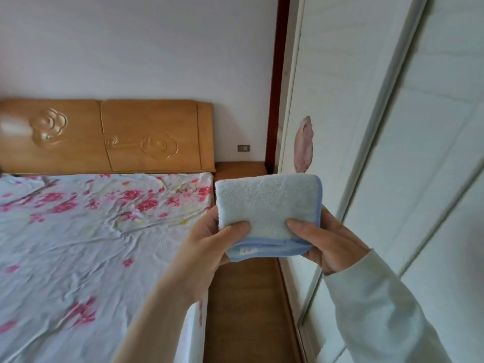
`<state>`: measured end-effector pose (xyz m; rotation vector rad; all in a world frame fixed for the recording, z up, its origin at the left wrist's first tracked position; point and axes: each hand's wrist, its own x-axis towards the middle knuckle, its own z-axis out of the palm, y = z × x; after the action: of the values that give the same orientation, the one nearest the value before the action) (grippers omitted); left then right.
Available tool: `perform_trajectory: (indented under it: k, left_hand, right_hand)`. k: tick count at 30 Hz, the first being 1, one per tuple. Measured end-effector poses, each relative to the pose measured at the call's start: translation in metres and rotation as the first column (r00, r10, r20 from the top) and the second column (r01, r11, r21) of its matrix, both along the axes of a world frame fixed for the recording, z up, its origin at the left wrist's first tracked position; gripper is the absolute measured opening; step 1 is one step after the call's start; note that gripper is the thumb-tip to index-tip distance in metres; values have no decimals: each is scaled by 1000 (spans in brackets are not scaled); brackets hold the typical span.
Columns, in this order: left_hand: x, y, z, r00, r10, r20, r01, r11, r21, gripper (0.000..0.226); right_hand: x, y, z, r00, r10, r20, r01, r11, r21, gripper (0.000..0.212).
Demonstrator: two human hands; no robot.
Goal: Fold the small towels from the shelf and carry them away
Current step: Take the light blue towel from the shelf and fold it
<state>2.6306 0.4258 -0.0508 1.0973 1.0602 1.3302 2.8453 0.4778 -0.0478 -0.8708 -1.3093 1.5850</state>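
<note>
towel [267, 205]: soft fluffy terry cloth, matt, with smooth woven edge band | headboard [104, 134]: varnished wood, glossy, carved relief | bed sheet [91, 231]: thin printed cloth, wrinkled, matt | wardrobe door [432, 153]: white panel, faint grain, slight sheen | floor [248, 310]: brown wood, smooth | sleeve [379, 310]: plain matt cloth

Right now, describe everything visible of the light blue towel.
The light blue towel is fluffy terry cloth, folded into a thick, roughly square pad, layers showing at its near edge. Darker blue binding runs along the right side and near edge, where a small white label peeks out. It is held in the air, off every surface. The left grip pinches its near left corner, the right grip its near right corner, thumbs on top.
</note>
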Motion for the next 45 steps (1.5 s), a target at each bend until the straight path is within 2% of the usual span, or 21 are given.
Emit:
perform_trajectory:
  k: [4,7,13,16,22,26,31,35,45]
  left_hand:
    - [-33,82,-3,997,12,78,-10,1000,-29,41]
    - [-65,154,-3,994,6,108,0,998,-55,39]
    - [-125,286,11,997,23,77,-18,998,-56,44]
    - [-146,345,13,997,29,75,-24,998,-66,46]
    - [-180,467,6,995,66,70,-59,994,-92,51]
    - [-196,551,1,993,98,58,-92,990,-104,48]
    - [-204,664,3,989,125,73,-116,987,-113,23]
    - [-213,742,3,988,136,70,-128,986,-111,25]
    - [-254,933,-17,989,140,52,-132,983,-126,22]
  right_hand:
    - [-37,87,-1,1000,25,9,-25,1000,18,56]
    - [-69,159,-3,1000,7,10,-7,1000,7,54]
    - [-131,294,5,1000,14,-17,-14,1000,-19,58]
    - [-152,356,1,999,8,-33,-9,999,-41,54]
    - [-188,482,-8,999,42,-9,-43,998,-51,74]
    - [-207,571,-12,998,65,-11,-65,996,-61,68]
    - [-221,690,-6,997,67,-48,-72,991,-117,62]
    - [-228,768,-6,995,67,-73,-75,990,-122,52]
    - [-269,949,-26,1000,-13,-17,11,993,-115,53]
